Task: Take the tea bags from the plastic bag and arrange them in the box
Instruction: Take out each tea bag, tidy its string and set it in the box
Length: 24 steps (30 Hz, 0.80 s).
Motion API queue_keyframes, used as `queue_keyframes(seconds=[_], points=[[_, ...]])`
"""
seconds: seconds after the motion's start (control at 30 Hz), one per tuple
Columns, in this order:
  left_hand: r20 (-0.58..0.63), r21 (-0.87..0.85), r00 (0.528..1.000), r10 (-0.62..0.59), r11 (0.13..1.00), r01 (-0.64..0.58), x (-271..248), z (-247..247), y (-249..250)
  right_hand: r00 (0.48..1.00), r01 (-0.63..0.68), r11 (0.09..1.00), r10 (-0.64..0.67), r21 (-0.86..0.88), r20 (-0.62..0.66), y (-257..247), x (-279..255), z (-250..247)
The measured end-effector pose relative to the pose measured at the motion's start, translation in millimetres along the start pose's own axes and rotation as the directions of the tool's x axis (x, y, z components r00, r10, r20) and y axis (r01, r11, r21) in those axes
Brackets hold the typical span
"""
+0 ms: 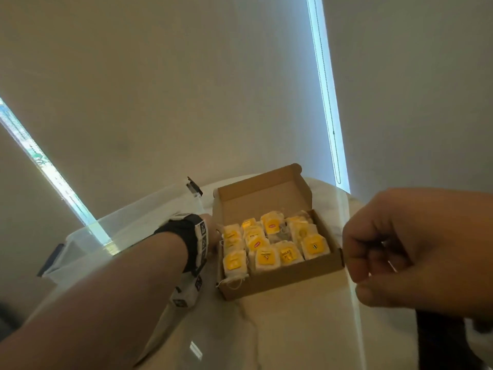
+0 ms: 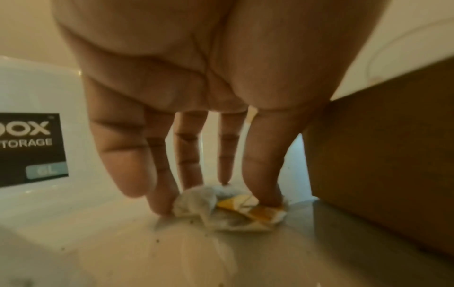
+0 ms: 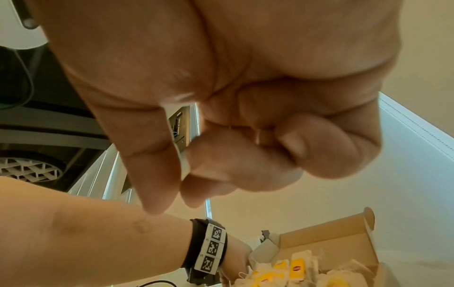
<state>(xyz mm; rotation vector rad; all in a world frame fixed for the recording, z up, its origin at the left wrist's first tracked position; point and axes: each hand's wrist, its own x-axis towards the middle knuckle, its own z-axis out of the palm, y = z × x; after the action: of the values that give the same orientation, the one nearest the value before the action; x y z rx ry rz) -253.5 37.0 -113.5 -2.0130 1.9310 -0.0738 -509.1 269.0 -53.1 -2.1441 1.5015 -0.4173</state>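
An open brown cardboard box (image 1: pixel 280 279) sits on the pale table, filled with several tea bags (image 1: pixel 269 244) with yellow tags. My left hand (image 1: pixel 212 231) reaches down just left of the box, mostly hidden behind its wrist band. In the left wrist view its thumb and fingers (image 2: pixel 162 202) pinch a crumpled tea bag (image 2: pixel 230 215) lying on the table beside the box wall (image 2: pixel 380 155). My right hand (image 1: pixel 373 263) hovers off the box's right front corner, fingers curled into a loose fist (image 3: pixel 186 184) with nothing seen in it. No plastic bag is in view.
A clear plastic storage container (image 1: pixel 128 222) with a black label (image 2: pixel 32 147) stands just left of my left hand. The table (image 1: pixel 280 329) runs toward me in front of the box. A dark object (image 1: pixel 437 343) sits at the lower right. Blinds hang behind.
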Motion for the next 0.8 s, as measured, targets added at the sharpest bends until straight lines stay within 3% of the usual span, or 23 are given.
queue_keyframes(seconds=[0.1, 0.27, 0.43, 0.5, 0.57, 0.63, 0.7, 0.8], points=[[0.017, 0.079, 1.0, 0.01, 0.997, -0.011, 5.7, 3.5, -4.4, 1.0, -0.01, 1.0, 0.01, -0.003, 0.0, 9.0, 5.6, -0.6], [0.052, 0.341, 0.989, 0.135, 0.929, -0.145, -0.7, 6.9, -9.5, 0.999, -0.034, 0.998, 0.035, -0.048, 0.003, 8.1, 20.7, 0.0], [-0.019, -0.048, 1.0, 0.018, 0.999, -0.018, -25.1, -0.5, -20.6, 1.0, -0.015, 0.997, 0.013, -0.071, -0.027, -3.7, 38.7, -5.8], [-0.065, -0.284, 0.997, -0.048, 0.958, 0.028, -30.6, -13.1, -28.5, 0.997, -0.023, 0.998, 0.019, -0.062, -0.069, -11.2, 48.1, -10.3], [-0.11, -0.439, 0.993, -0.053, 0.899, -0.001, -36.8, -32.4, -41.2, 0.992, -0.038, 0.998, 0.032, -0.051, -0.119, -21.0, 60.3, -13.9], [-0.112, -0.665, 0.993, -0.039, 0.746, -0.045, -50.8, -48.1, -47.4, 0.983, -0.053, 0.998, 0.05, -0.017, -0.177, -32.5, 74.2, -15.9], [-0.073, -0.884, 0.997, 0.012, 0.463, -0.071, -70.4, -58.6, -48.8, 0.968, -0.071, 0.994, 0.089, 0.082, -0.235, -45.3, 88.8, -16.1], [-0.061, -0.997, 0.991, 0.116, 0.049, -0.067, -96.4, -63.2, -42.5, 0.944, -0.108, 0.942, 0.197, 0.319, -0.263, -64.6, 107.6, -13.9]])
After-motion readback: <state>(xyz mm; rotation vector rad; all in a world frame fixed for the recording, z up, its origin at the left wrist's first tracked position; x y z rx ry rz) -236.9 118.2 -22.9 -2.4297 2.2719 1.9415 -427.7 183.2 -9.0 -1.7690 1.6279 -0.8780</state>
